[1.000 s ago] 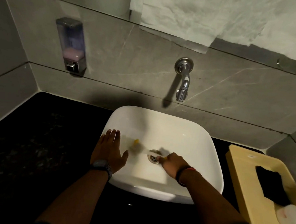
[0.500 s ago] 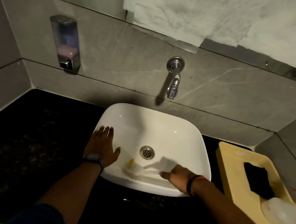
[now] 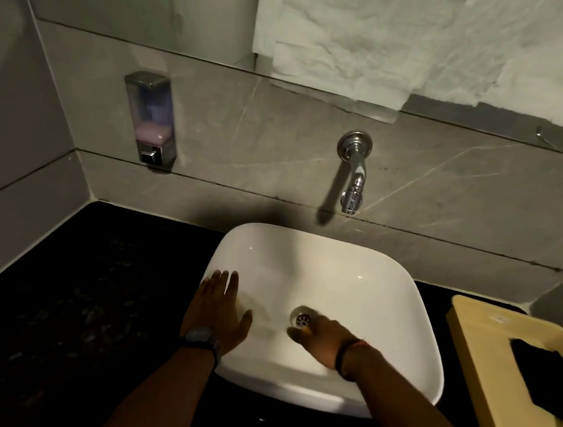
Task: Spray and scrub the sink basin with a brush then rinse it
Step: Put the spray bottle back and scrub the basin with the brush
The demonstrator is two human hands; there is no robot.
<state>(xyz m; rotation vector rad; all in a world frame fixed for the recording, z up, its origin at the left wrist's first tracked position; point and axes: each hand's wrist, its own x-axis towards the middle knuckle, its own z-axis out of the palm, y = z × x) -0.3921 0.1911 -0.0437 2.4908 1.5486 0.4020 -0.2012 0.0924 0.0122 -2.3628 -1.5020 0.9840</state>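
The white sink basin (image 3: pixel 399 293) sits on a black counter. My left hand (image 3: pixel 216 307) lies flat, fingers apart, on the basin's left rim and inner wall, with a watch on its wrist. Inside the basin, my right hand (image 3: pixel 324 339) is just below the drain (image 3: pixel 302 318), closed around the handle of a brush. The brush (image 3: pixel 260 314) shows only as a pale blurred streak across the basin floor between my two hands. No water runs from the chrome tap (image 3: pixel 354 179) on the wall above.
A soap dispenser (image 3: pixel 149 121) with pink liquid hangs on the grey tiled wall at the left. A yellow tray (image 3: pixel 486 353) holding a black object (image 3: pixel 540 372) stands to the right of the sink. The black counter (image 3: pixel 76 296) extends to the left.
My right hand has moved from the basin's near wall back up to the drain, sweeping the brush across the floor. My left hand stays on the left rim.
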